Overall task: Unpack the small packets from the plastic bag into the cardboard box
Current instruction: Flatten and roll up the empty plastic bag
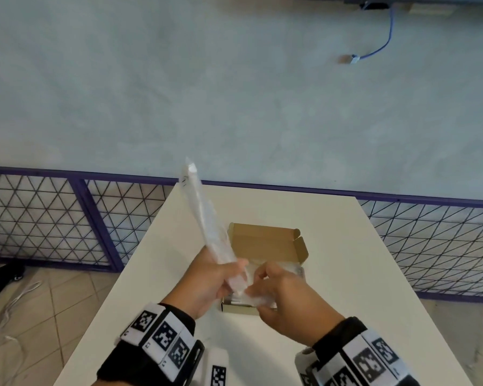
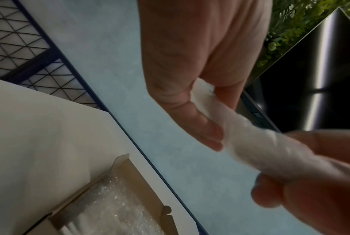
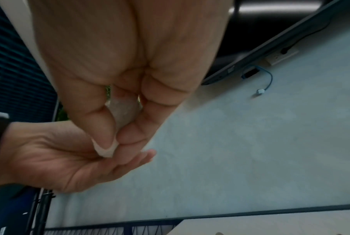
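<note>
Left hand (image 1: 207, 280) fingers wrapped round plastic bag (image 1: 204, 215), sticking up. Right hand (image 1: 279, 293) fingers pinching its lower end. Under both, cardboard box (image 1: 265, 240) on tabletop (image 1: 346, 274).

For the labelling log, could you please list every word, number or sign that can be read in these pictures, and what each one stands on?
No readable words or numbers.
Wristbands: black-and-white square code markers, patterns only, no letters.
Plastic bag: a small dark mark near its top end, too blurred to read.
Cardboard box: plain, no print visible.
Wall socket: no legible marking.
</note>
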